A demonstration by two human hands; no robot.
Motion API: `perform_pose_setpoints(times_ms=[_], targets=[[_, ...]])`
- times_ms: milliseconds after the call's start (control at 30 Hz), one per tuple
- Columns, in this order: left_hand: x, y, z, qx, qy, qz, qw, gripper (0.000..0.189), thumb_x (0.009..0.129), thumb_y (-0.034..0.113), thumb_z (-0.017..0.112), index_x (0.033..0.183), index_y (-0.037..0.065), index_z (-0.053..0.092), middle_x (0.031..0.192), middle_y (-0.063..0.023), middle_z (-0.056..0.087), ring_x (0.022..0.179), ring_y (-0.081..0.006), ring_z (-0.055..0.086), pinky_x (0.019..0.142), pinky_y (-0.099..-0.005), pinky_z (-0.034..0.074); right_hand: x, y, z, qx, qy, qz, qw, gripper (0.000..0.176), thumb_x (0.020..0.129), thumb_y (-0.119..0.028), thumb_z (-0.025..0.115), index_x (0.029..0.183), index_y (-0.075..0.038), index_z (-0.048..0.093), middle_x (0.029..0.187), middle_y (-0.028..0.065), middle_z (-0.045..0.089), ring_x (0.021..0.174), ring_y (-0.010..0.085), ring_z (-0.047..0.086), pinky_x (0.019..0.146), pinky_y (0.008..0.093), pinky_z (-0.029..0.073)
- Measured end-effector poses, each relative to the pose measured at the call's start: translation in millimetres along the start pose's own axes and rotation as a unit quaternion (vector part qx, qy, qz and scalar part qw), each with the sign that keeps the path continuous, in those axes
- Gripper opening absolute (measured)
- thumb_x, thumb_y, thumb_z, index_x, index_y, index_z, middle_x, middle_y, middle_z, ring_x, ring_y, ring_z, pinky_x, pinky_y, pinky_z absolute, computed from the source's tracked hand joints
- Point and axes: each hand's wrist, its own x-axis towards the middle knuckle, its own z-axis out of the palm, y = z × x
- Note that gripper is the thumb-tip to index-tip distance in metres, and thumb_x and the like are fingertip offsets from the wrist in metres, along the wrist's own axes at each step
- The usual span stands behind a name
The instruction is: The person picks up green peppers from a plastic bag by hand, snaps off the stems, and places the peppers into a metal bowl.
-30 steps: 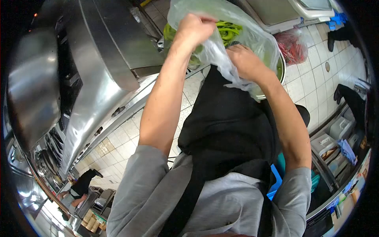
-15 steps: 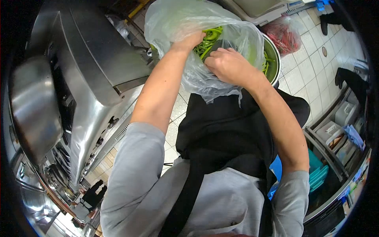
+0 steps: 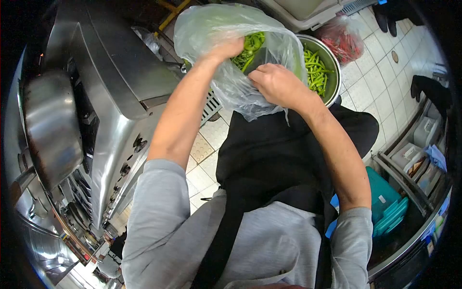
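Change: bag [image 3: 211,29] clear of bowl [image 3: 337,82], left hand [image 3: 227,49] inside

The bag sits at upper centre of frame. It has shifted left off the bowl, whose peppers [image 3: 315,67] now show. The left hand has gone into the bag mouth among more peppers; its fingers are hidden, so its grip cannot be told. The right hand [image 3: 275,84] is clenched on the bag's plastic from outside. Judgement: peppers lie in both bag and bowl, so the work is partway.

Clear plastic bag [image 3: 216,24], crumpled and puffed up, held in the air with its lower end bunched tight. Long green peppers [image 3: 248,48] show through the film, and more are heaped in the steel bowl [image 3: 334,62] just beside it.
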Motion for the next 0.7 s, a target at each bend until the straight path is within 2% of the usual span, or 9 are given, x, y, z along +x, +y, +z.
perform_pose_setpoints(times_ms=[133,200,233,300,333,433,467,567,700], targets=[[-16,22,-67,-0.129,0.017,-0.034,0.991,0.043,0.089,0.024,0.06,0.126,0.003,0.056,0.12,-0.0197,0.064,0.113,-0.0334,0.059,0.098,-0.0431,0.045,-5,-3,4,0.026,0.017,0.002,1.0,0.01,0.084,-0.009,0.056,0.087,-0.001,0.061,0.093,0.0179,0.065,0.097,0.0379,0.062,0.086,0.0465,0.049],[-37,55,-93,-0.376,0.07,-0.182,0.906,0.038,0.092,0.026,0.062,0.121,0.001,0.059,0.118,-0.0159,0.065,0.103,-0.0266,0.062,0.091,-0.0393,0.047,-7,-9,2,0.047,0.062,-0.002,0.997,0.02,0.088,-0.008,0.061,0.106,-0.001,0.064,0.103,0.0183,0.064,0.102,0.0365,0.061,0.089,0.0435,0.049],[-39,53,-94,-0.376,0.072,-0.18,0.906,0.038,0.092,0.026,0.062,0.121,0.001,0.059,0.118,-0.0159,0.065,0.103,-0.0266,0.062,0.091,-0.0393,0.047,-8,-12,0,0.045,0.063,-0.004,0.997,0.02,0.088,-0.008,0.061,0.106,-0.001,0.064,0.103,0.0183,0.064,0.102,0.0365,0.061,0.089,0.0435,0.049],[-44,46,-91,-0.638,0.081,-0.197,0.74,0.03,0.094,0.023,0.062,0.116,0.003,0.06,0.116,-0.0117,0.065,0.096,-0.0207,0.061,0.086,-0.037,0.047,-13,-19,-7,0.089,0.115,0.004,0.989,0.023,0.091,-0.01,0.06,0.113,0.0,0.062,0.111,0.0189,0.063,0.106,0.0365,0.06,0.091,0.0414,0.048],[-46,46,-88,-0.687,0.101,-0.204,0.69,0.024,0.094,0.017,0.063,0.113,0.003,0.06,0.106,-0.01,0.067,0.093,-0.0202,0.062,0.086,-0.0398,0.048,-17,-22,-9,0.086,0.117,0.004,0.989,0.023,0.091,-0.01,0.06,0.113,0.0,0.062,0.111,0.0189,0.063,0.106,0.0365,0.06,0.091,0.0414,0.048],[-46,35,-70,-0.679,0.098,-0.228,0.691,0.021,0.092,0.011,0.064,0.111,0.002,0.059,0.093,-0.0077,0.066,0.092,-0.0208,0.062,0.085,-0.0433,0.05,-30,-27,-15,0.149,0.168,0.052,0.973,0.026,0.091,-0.011,0.06,0.115,0.0,0.06,0.11,0.0193,0.063,0.105,0.0372,0.06,0.091,0.0427,0.048],[-45,28,-60,-0.683,0.099,-0.234,0.685,0.027,0.093,0.009,0.063,0.118,0.002,0.056,0.099,-0.011,0.066,0.09,-0.0225,0.064,0.083,-0.0448,0.051,-34,-28,-15,0.157,0.181,0.069,0.968,0.027,0.092,-0.011,0.06,0.116,0.001,0.06,0.111,0.0195,0.063,0.105,0.0371,0.06,0.09,0.042,0.049],[-41,17,-51,-0.672,0.06,-0.277,0.685,0.02,0.096,0.011,0.062,0.112,0.0,0.057,0.095,-0.0101,0.064,0.092,-0.023,0.063,0.086,-0.0469,0.052,-42,-29,-14,0.173,0.196,0.094,0.961,0.028,0.093,-0.011,0.06,0.117,0.001,0.059,0.111,0.0198,0.062,0.105,0.037,0.06,0.089,0.0413,0.049],[-45,21,-51,-0.688,0.087,-0.293,0.658,0.025,0.098,0.017,0.061,0.114,-0.001,0.06,0.105,-0.0139,0.066,0.094,-0.0232,0.063,0.085,-0.0455,0.053,-39,-31,-16,0.194,0.211,0.112,0.951,0.029,0.092,-0.012,0.061,0.118,0.0,0.058,0.111,0.0201,0.062,0.102,0.0369,0.061,0.088,0.0412,0.049]])
